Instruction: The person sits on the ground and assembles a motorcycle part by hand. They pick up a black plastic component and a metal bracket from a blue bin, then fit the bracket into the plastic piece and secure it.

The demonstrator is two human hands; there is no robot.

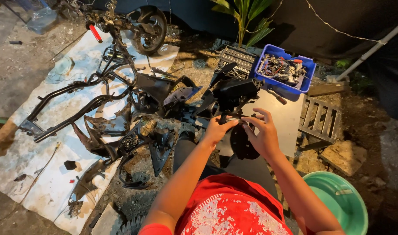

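Frame tubes [73, 104] are lying stripped on the white sheet's [38, 174] left half, black fairing pieces [133, 143] crowding its right edge. Moving right, the left hand [216, 130] is pinching shut on the black plastic panel [236, 98], the right hand [262, 132] is clamping its lower end too; the panel is rising away from both, left hand slightly nearer. Blue bin [268, 76] is sitting beyond, green basin [342, 200] at far right.

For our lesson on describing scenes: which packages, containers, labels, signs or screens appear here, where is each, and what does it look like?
No labels, signs or screens show.
Blue crate: upper right, rectangular, holding wires and small parts.
Socket case: left of crate, open, dark.
Green basin: bottom right, round.
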